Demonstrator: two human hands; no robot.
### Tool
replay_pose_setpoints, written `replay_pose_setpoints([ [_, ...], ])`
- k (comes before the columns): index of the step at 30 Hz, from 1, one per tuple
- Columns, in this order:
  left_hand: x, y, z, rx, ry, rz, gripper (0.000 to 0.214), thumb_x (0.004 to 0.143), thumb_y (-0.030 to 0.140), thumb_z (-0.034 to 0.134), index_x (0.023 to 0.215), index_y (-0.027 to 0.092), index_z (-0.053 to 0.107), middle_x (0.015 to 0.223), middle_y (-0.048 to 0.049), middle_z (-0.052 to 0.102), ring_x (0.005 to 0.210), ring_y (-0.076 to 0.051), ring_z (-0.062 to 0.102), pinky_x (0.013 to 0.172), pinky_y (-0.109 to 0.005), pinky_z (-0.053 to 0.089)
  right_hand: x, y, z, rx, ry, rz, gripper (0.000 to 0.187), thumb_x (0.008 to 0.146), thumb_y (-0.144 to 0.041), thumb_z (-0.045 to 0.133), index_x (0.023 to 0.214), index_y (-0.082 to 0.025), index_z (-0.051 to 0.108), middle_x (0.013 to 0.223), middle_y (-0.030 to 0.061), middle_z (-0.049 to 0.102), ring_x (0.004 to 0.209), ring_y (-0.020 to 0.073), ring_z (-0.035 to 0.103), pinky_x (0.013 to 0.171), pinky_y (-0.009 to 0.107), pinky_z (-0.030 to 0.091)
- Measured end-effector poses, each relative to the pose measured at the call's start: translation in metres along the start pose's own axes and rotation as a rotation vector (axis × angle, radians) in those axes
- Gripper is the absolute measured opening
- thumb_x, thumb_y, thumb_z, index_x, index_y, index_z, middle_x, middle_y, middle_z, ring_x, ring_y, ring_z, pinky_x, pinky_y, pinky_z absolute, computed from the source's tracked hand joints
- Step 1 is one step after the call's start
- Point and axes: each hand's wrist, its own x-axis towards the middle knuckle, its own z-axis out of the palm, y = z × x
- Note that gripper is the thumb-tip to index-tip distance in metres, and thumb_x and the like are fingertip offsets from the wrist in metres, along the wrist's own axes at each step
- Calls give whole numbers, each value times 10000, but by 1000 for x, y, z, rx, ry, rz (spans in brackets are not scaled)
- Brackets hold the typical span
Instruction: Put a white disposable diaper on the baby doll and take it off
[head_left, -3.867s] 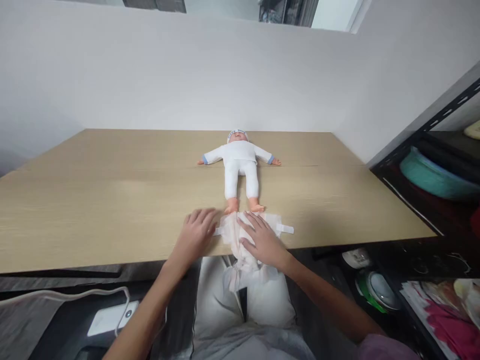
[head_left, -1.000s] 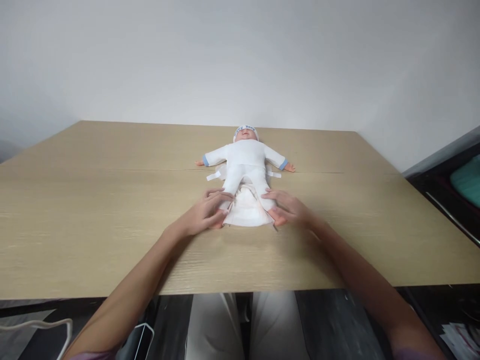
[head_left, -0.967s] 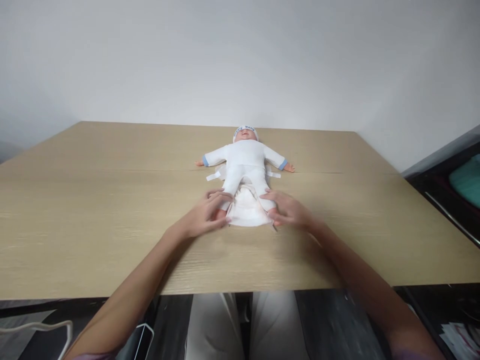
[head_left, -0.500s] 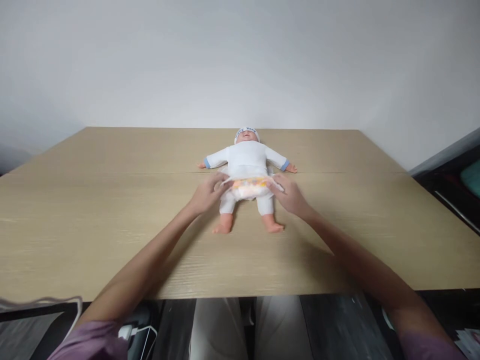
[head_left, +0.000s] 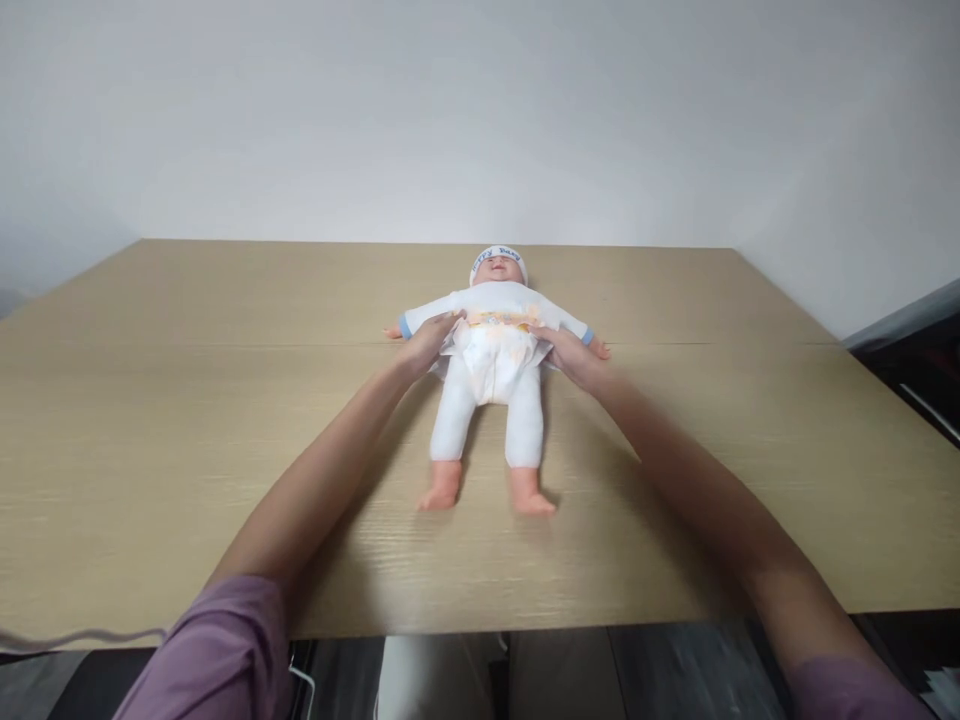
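The table is big and flat, and its top is light brown like wood. A thin line goes across it from side to side. Behind the table is a plain, pale wall. Past the table's right side is a dark shelf with a thin shiny bar. A pale cord runs by the table's near left corner. Below the table's near edge are a white wire and a dark floor. Some white bits, too small to tell, sit below its near right corner.
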Motion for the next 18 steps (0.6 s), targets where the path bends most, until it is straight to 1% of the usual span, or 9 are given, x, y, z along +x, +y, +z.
replay_pose_setpoints([
  [3, -42, 0, 4, -29, -57, -32, 558, 812, 699, 851, 957, 175, 725, 906, -62, 767, 924, -263, 734, 855, -354, 574, -46, 3, 0, 78, -117, 20, 539, 984, -542, 798, 1331, -134, 735, 1167, 126, 820, 1156, 265, 731, 1055, 396, 608],
  [5, -71, 1, 8, -18, -95, -58, 572, 826, 733, 835, 916, 180, 717, 841, -45, 736, 834, -240, 708, 779, -340, 554, -74, 3, -2, 68, -157, 55, 563, 901, -620, 856, 1250, -185, 781, 1145, 102, 824, 1130, 285, 742, 1018, 404, 627],
  [8, -99, 5, 11, 64, -101, -70, 583, 847, 765, 793, 841, 193, 680, 753, -15, 665, 710, -196, 625, 669, -313, 474, -101, 3, -11, -15, -120, 45, 553, 805, -658, 912, 1129, -224, 799, 1059, 69, 824, 990, 266, 744, 895, 386, 637],
  [10, -106, 9, 7, 176, -69, -52, 574, 865, 763, 758, 816, 199, 666, 739, -6, 634, 684, -180, 576, 641, -304, 418, -111, 4, -23, -63, -61, 13, 570, 755, -657, 932, 1095, -228, 776, 982, 50, 809, 837, 219, 707, 773, 356, 609],
  [12, -105, 16, 0, 278, -38, -32, 495, 869, 694, 760, 881, 203, 703, 833, -21, 683, 748, -190, 601, 678, -308, 432, -118, 5, -36, -131, -29, 0, 583, 717, -650, 938, 1067, -223, 754, 911, 34, 786, 724, 177, 651, 685, 327, 560],
  [14, -103, 26, -5, 367, 9, 8, 397, 871, 570, 768, 1036, 211, 735, 1064, -58, 748, 909, -220, 660, 770, -326, 489, -128, 8, -49, -237, 0, -23, 558, 725, -638, 915, 1046, -213, 746, 885, 37, 770, 708, 169, 641, 684, 324, 543],
  [15, -103, 31, -5, 417, 48, 50, 376, 882, 511, 754, 1116, 218, 728, 1193, -74, 750, 992, -235, 673, 820, -341, 511, -133, 11, -54, -300, 33, -45, 531, 748, -630, 891, 1036, -210, 744, 890, 46, 768, 725, 177, 652, 703, 333, 547],
  [16, -103, 37, -3, 478, 92, 111, 364, 906, 467, 725, 1177, 224, 711, 1292, -86, 737, 1057, -246, 674, 867, -361, 525, -139, 14, -58, -371, 85, -78, 494, 783, -622, 858, 1029, -210, 742, 899, 56, 768, 744, 188, 662, 727, 346, 552],
  [18, -106, 47, 10, 626, 152, 286, 321, 978, 417, 639, 1233, 227, 685, 1372, -96, 718, 1141, -264, 657, 963, -410, 528, -150, 20, -61, -541, 219, -165, 409, 857, -599, 786, 997, -219, 727, 885, 62, 759, 763, 209, 669, 770, 374, 552],
])
